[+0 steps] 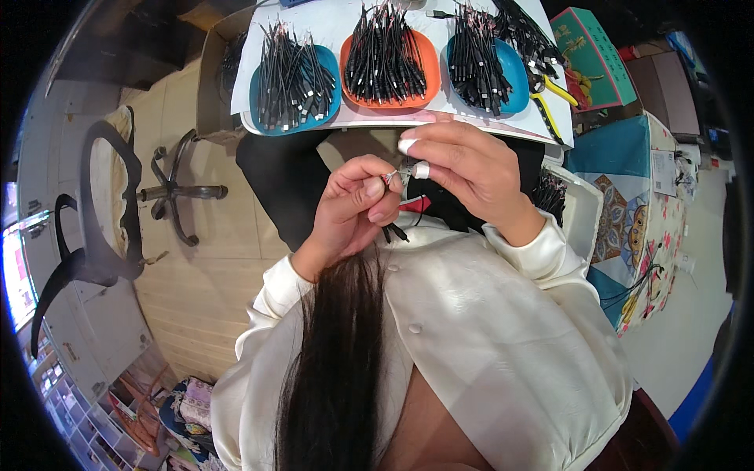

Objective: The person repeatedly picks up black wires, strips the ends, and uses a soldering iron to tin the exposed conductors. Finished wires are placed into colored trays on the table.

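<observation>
In front of my chest, my left hand (355, 206) is closed, its thumb and index finger pinching a short black cable (398, 232). Thin bare wire ends (402, 172) stick out of the pinch toward the right. My right hand (474, 166) comes in from the right with white wraps on its thumb and a fingertip. Its thumb tip meets or nearly meets the wires, while the wrapped finger is held apart above. Beyond my hands, a blue tray (256, 100), an orange tray (430, 63) and a second blue tray (518, 78) hold bundles of similar black cables.
The trays stand on a white table (369, 118). Yellow-handled pliers (556, 93) and more loose cables (528, 33) are at its right side. A white bin (583, 206) with cables is beside my right arm. A wheeled chair base (174, 188) stands on the left floor.
</observation>
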Demonstrator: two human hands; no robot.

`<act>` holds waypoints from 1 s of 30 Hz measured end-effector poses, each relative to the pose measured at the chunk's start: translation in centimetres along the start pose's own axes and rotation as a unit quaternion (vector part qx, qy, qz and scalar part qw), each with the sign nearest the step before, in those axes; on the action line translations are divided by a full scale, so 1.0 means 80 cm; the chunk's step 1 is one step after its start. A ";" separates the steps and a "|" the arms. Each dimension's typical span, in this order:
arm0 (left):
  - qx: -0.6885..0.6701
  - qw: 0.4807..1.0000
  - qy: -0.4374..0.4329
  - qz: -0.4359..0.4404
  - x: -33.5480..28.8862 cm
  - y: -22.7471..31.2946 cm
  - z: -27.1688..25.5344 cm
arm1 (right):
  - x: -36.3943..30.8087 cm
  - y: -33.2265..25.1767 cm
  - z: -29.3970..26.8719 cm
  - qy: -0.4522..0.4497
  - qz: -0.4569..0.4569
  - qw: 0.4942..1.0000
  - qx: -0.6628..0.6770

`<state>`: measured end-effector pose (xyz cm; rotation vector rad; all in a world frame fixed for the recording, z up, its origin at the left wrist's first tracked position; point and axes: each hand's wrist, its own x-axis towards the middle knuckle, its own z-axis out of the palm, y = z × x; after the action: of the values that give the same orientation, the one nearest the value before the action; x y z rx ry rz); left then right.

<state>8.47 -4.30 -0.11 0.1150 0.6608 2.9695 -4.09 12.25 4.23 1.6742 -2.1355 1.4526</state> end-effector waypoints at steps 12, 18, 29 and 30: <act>0.093 0.995 0.026 0.019 -0.001 -0.001 0.012 | 0.003 -0.024 0.004 -0.044 0.143 0.978 0.146; 0.668 0.725 -0.019 0.164 0.010 0.021 0.005 | -0.015 -0.008 0.001 -0.129 0.501 0.724 0.456; 0.303 0.944 0.099 0.083 0.005 0.006 -0.003 | -0.002 -0.022 -0.009 -0.073 0.179 0.980 0.045; 0.301 0.946 0.085 0.081 0.005 0.006 -0.003 | 0.000 -0.025 -0.008 -0.064 0.134 0.989 0.025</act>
<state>8.02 -4.82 -0.08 -0.0483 1.6342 2.8293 -2.85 12.72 5.81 1.5860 -2.4979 1.5111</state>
